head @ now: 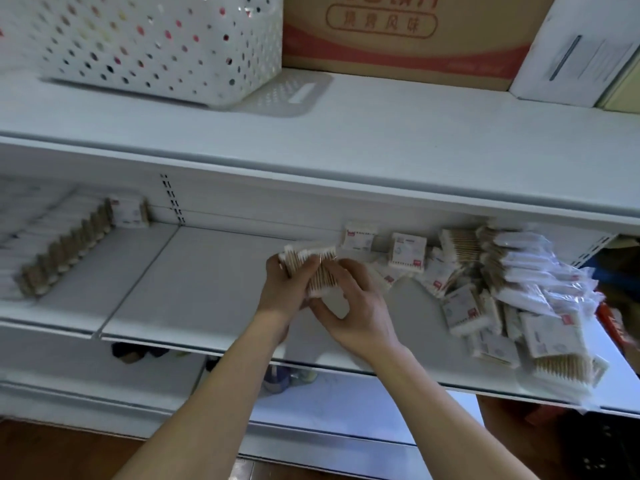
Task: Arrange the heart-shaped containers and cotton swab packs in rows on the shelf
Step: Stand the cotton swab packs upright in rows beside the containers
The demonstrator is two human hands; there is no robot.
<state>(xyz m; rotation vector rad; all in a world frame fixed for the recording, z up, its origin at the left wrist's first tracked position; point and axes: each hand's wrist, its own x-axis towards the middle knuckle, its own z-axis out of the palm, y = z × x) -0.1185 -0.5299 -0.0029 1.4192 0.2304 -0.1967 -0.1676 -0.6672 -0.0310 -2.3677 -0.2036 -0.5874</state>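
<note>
a small stack of cotton swab packs (311,270) is held above the middle shelf (214,299), the left hand (282,289) curling its fingers round the stack's left side while the right hand (353,306) pinches its lower right edge between thumb and fingers. to the right a loose heap of packs (502,296) sprawls toward the shelf's front edge, and far left a neat row of packs (65,251) runs back to the rear wall. on the top shelf stand a white perforated basket (162,46) and a cardboard box (408,36).
</note>
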